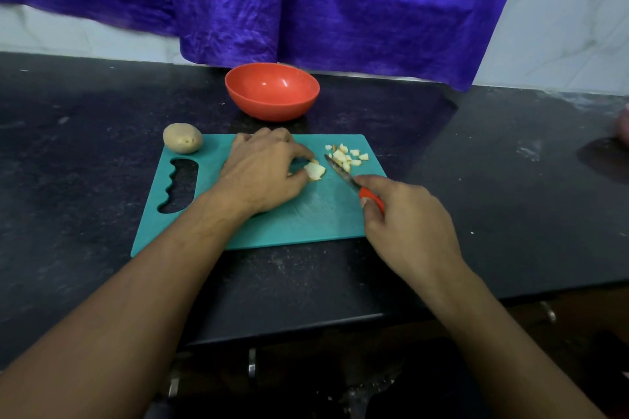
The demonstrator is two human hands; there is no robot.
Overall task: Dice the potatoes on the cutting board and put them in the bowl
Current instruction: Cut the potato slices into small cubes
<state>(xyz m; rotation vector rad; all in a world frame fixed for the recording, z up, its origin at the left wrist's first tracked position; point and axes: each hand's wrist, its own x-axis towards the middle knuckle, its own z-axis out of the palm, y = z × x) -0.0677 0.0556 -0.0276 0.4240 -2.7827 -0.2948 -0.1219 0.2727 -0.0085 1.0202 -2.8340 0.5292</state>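
We count one teal cutting board [272, 224] on the dark bench [510, 187], with one red bowl [272, 92] standing just beyond its far edge, apart from it. One whole potato [182, 138], skin on, sits at the board's far left corner, above the handle cut-out.

Two hands work on the board. The left hand [262, 173] lies palm down near the middle, its fingers [299, 150] curled and its thumb closed in, pinching one pale potato chunk [315, 171] against the board. The right hand [408, 218] grips one knife [342, 172], its fingers wrapped round the red handle and the forefinger stretched out along the top toward the blade. The blade slants away to the upper left, and its tip lies between the held chunk and the heap of cut dice [347, 155].

That heap lies near the board's far right corner, just beside the blade; we make it about ten small cubes, though they overlap and the view is too soft for a firm count. All the cut potato we see lies on the board.

One purple cloth [340, 3] hangs behind the bowl against the pale tiled wall [561, 27].
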